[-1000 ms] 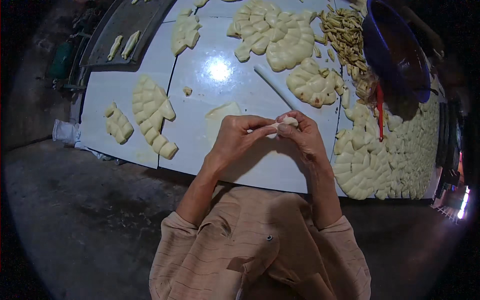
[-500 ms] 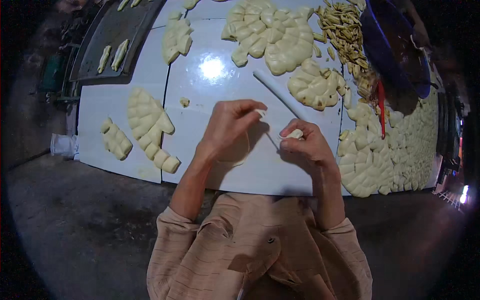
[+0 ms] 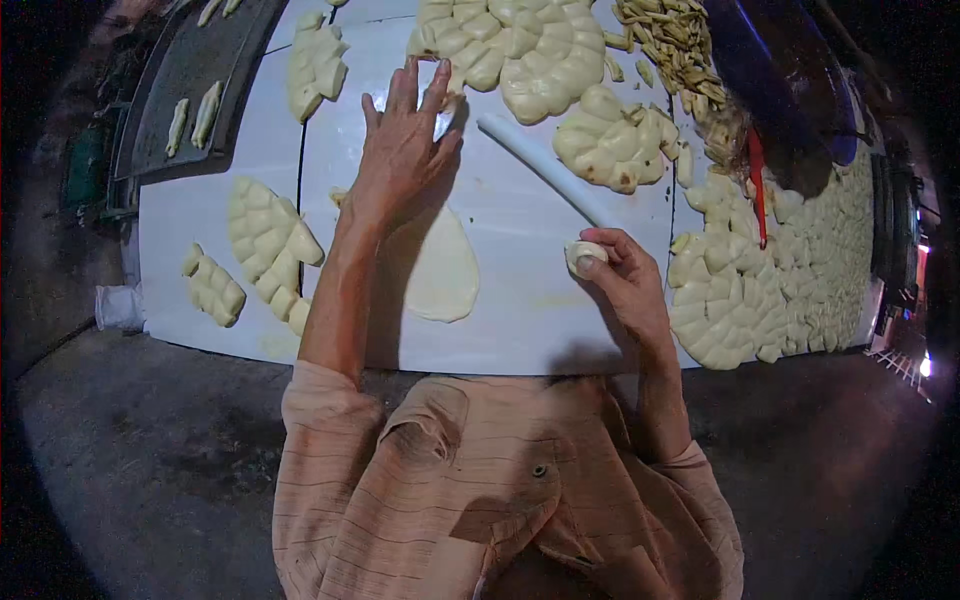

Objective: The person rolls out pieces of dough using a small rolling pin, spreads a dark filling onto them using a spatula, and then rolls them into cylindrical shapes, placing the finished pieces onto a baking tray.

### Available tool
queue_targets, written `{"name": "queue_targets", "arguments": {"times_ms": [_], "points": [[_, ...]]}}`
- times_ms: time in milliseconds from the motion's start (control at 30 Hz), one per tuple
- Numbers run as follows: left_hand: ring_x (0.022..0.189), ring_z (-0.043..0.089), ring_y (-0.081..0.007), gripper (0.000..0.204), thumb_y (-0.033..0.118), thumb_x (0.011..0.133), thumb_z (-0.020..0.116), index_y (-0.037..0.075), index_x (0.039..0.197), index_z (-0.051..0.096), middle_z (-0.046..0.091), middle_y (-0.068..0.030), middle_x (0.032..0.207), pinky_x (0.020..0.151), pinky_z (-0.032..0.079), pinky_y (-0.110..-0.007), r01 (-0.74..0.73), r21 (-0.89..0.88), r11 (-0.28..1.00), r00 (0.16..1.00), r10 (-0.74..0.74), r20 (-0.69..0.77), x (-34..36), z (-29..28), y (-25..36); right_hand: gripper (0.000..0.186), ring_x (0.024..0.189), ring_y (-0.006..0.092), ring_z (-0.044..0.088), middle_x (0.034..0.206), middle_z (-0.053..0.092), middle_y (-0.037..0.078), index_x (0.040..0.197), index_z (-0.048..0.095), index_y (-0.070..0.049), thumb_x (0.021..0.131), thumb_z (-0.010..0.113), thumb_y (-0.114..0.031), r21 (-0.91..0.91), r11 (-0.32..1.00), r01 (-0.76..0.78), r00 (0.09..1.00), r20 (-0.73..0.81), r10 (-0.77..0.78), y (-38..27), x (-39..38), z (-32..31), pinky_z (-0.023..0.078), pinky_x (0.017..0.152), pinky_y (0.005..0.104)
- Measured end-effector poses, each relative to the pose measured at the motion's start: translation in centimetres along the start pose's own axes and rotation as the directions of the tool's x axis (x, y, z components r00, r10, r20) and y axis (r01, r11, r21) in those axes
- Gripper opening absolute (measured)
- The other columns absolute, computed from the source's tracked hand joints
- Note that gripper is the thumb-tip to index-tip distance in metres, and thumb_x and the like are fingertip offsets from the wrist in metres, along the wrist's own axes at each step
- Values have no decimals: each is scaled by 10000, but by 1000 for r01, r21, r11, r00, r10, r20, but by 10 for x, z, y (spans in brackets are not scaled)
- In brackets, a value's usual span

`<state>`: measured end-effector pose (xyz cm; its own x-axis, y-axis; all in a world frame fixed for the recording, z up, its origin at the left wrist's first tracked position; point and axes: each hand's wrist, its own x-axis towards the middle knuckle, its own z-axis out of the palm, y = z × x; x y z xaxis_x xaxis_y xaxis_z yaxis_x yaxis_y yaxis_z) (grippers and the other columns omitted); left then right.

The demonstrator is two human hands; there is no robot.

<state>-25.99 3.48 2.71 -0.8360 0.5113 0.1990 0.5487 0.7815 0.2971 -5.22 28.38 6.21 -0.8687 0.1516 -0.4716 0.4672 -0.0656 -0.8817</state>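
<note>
The person's right hand (image 3: pixel 622 285) pinches a small folded dough piece (image 3: pixel 585 256) between thumb and fingertips, holding it just above the white worktop (image 3: pixel 520 320), close to the near end of the white rolling pin (image 3: pixel 545 168). The rolling pin lies slanted on the worktop, and everything else can be placed from it. The left hand (image 3: pixel 402 150) is stretched out to the left of the pin's far end, fingers spread wide and flat, holding nothing; its fingertips reach the edge of the big heap of dough pieces (image 3: pixel 515 50) that lies beyond the pin's far end. Whether the palm presses on the worktop cannot be told. A flat oval dough sheet (image 3: pixel 440 272) lies on the worktop to the left of the pin's near end, between the two forearms and partly in the left arm's shadow. Just right of the pin sits a smaller pile of dough pieces (image 3: pixel 610 145). Farther right of it a red-handled tool (image 3: pixel 756 190) lies beside a blue basin (image 3: pixel 790 90), with a wide spread of shaped pieces (image 3: pixel 780 290) covering the worktop's right end. Well to the left of the pin, rows of cut dough blocks (image 3: pixel 265 240) lie near the worktop's front edge, and a dark tray (image 3: pixel 190 90) with a few strips sits beyond them.
</note>
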Motion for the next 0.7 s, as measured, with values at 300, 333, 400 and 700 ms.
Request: {"name": "queue_targets", "arguments": {"times_ms": [300,333,400,700], "points": [[1226,586,-305,363,199,901,706,77,1240,665,646,-109,1265,1112,352,-608,-86,-311,946,996,82,-26,-116,-30,121,317,915,255,696,1102,699,111,1170,647,-33,928,723,-224,-606,778,168,974,-19,-225,16,-23,13,561,781,377],[1211,595,-292,362,190,893,714,75,1233,668,655,-101,1245,1113,358,-594,-101,-305,947,995,99,-22,-130,-26,130,365,977,300,690,1155,691,134,1199,650,-39,929,715,-275,-810,556,189,962,38,-271,13,-26,13,552,827,412],[1199,602,-261,383,201,883,724,66,1237,666,665,-83,1223,1119,363,-583,-140,-258,956,990,141,-17,-148,-17,152,414,1047,330,659,1206,670,154,1254,636,-45,934,701,-300,-799,531,283,913,55,-404,16,-28,10,529,874,441],[1514,292,-287,858,577,895,586,54,1546,391,367,-120,1614,1178,107,-715,-15,-60,998,966,30,257,-163,15,180,908,1506,339,323,1619,358,168,1548,382,-55,935,422,-723,-868,89,489,819,421,-391,63,-39,-18,90,1180,707]]}}
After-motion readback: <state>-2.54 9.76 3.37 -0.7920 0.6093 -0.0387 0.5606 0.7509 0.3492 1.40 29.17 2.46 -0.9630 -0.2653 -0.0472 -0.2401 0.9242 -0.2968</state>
